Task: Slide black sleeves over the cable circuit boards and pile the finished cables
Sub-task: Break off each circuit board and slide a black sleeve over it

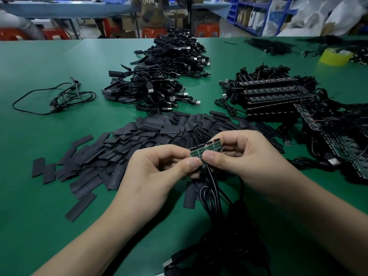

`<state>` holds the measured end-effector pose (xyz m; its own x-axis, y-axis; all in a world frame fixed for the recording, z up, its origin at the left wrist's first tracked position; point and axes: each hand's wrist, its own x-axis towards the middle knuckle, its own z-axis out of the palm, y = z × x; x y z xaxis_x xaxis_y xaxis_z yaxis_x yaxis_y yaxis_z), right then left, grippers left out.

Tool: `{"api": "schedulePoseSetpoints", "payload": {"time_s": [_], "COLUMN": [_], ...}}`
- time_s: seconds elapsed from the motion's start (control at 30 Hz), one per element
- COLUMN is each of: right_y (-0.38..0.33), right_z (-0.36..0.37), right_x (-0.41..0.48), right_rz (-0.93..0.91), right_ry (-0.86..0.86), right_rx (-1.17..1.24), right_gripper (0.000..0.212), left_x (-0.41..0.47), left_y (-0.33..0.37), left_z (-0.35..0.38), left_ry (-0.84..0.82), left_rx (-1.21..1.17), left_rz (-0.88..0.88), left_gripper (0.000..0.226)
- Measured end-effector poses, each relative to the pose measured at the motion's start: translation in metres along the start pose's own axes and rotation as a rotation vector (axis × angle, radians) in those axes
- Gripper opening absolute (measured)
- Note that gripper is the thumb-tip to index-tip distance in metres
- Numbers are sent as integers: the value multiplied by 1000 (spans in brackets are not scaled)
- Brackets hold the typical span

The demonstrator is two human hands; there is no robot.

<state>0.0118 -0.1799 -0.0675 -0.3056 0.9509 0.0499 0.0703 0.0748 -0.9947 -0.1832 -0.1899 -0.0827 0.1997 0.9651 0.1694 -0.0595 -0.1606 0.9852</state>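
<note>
Both hands are up over the green surface (39,62). The left hand (159,170) and right hand (245,158) each have their grip clamped, thumb against finger, on 1 strip of small green circuit boards (207,149), thumbs almost touching. Black cables (213,188) hang from the boards toward the person. Just behind, loose black sleeves (139,140) lie spread out, and farther back sits the cable pile (159,76).

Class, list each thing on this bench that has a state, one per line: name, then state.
Boards: unsleeved, held up.
Left hand: pinches boards.
Right hand: pinches boards.
Sleeves: loose, flat, heaped.
Finished cables: sleeved, piled.
Board strips: unsleeved, stacked.
Tape roll: lying flat.
</note>
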Motion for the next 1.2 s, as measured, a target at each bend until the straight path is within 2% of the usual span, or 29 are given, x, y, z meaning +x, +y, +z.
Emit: {"api": "schedulePoseSetpoints", "payload": {"time_s": [0.33,0.43,0.53,0.67,0.73,0.87,1.0,1.07,1.13,1.2], "right_y": [0,-1,-5,-16,-17,-16,-18,-16,-15,-16], "right_z": [-4,-16,-34,-47,-47,-41,-38,-32,-27,-25], "right_x": [2,4,4,3,4,2,0,-1,-2,-3], "right_rz": [90,106,133,97,54,61,-63,-126,-149,-148], "right_ry": [-148,-103,-31,-102,-88,-183,-164,-192,-264,-400], "right_rx": [209,66,-57,-366,-415,-241,-3,150,271,405], "right_gripper": [15,27,32,28,29,26,16,18,23,21], "left_x": [0,1,2,2,2,1,0,-1,-2,-2], "left_y": [4,6,8,12,13,12,9,7,7,7], "left_z": [-1,-3,-8,-8,-5,-4,-1,2,6,7], "left_ry": [-93,-55,52,108,114,154,162,139,118,124], "left_rx": [-158,-195,-239,-165,-105,-91,-121,-106,-77,-107], "left_rz": [-35,-5,15,112,156,136,82,68,61,41], "left_gripper": [7,6,10,5,2,2,5,15,20,16]}}
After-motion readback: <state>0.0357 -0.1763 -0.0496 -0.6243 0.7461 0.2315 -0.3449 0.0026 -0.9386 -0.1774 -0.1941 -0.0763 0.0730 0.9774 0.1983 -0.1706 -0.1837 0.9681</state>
